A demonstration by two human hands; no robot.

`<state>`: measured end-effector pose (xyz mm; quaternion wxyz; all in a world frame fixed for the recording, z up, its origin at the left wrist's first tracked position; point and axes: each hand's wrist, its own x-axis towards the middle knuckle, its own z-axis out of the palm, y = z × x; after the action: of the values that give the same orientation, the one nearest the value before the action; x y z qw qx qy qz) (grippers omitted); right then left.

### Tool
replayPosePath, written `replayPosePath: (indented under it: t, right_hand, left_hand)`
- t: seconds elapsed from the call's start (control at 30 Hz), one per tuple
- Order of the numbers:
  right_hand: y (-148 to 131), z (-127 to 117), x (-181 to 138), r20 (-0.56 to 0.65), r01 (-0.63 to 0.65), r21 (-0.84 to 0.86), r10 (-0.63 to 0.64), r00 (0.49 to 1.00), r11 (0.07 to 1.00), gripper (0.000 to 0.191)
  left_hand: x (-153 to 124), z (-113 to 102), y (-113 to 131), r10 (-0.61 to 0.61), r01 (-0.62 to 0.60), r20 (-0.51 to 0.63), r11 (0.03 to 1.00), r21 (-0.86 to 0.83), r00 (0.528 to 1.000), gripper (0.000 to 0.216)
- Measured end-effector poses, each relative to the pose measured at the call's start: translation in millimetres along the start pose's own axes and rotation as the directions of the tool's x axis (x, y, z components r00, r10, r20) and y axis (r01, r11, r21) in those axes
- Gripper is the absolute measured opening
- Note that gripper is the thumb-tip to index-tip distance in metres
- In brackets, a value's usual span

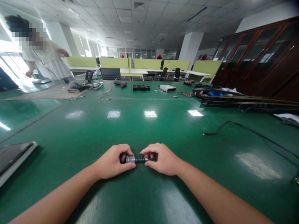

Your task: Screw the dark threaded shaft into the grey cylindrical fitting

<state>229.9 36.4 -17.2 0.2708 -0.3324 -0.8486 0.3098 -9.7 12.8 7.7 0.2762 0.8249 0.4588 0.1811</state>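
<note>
A small grey metal cylinder with a dark ridged shaft (130, 159) lies sideways between my hands, low over the green tabletop (161, 130). My left hand (114, 161) is curled round the cylinder's left end, thumb along its lower edge and fingers above and behind. From the other side, my right hand (163, 160) bends its fingers and thumb about the pale tip of the shaft. The thumb appears to touch that tip, while a small gap shows under the index finger. I cannot tell whether the piece rests on the table.
A flat dark-topped panel (16, 155) lies at left. On the right runs a black cable (243, 126). Farther back are a power drill (121, 84), a black slotted tray (141, 88), a white box (167, 88) and long black parts (233, 101). A person (46, 59) stands at far left.
</note>
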Motion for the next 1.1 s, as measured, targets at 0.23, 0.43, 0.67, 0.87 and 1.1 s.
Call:
replayPosePath:
  t: [0.23,0.43,0.67,0.87,1.1]
  right_hand:
    - [-6.7,5.5,-0.3,0.007,-0.023,0.047,0.023,1.000,0.999,0.030]
    - [-4.9,7.1,-0.5,0.003,0.000,-0.021,0.000,1.000,1.000,0.023]
    - [-5.7,6.5,0.5,0.030,0.036,-0.046,-0.034,0.999,0.998,0.016]
    - [-7.2,5.4,-0.1,0.037,0.057,-0.042,-0.056,0.998,0.997,0.013]
    - [-7.0,6.3,-0.8,0.037,0.058,-0.053,-0.056,0.998,0.997,0.014]
  left_hand:
    - [-0.3,1.9,-3.5,0.016,-0.016,0.001,1.000,0.017,1.000,0.020]
    - [-0.2,1.3,-2.1,0.022,-0.022,0.008,0.999,0.023,1.000,0.021]
    - [-1.2,0.0,0.5,0.036,-0.035,0.031,0.999,-0.026,0.999,0.027]
    - [-1.1,-0.5,-0.6,0.033,-0.032,0.028,0.999,-0.036,0.999,0.024]
    - [-0.4,0.2,-0.2,0.014,-0.013,0.029,0.999,-0.040,0.999,0.023]
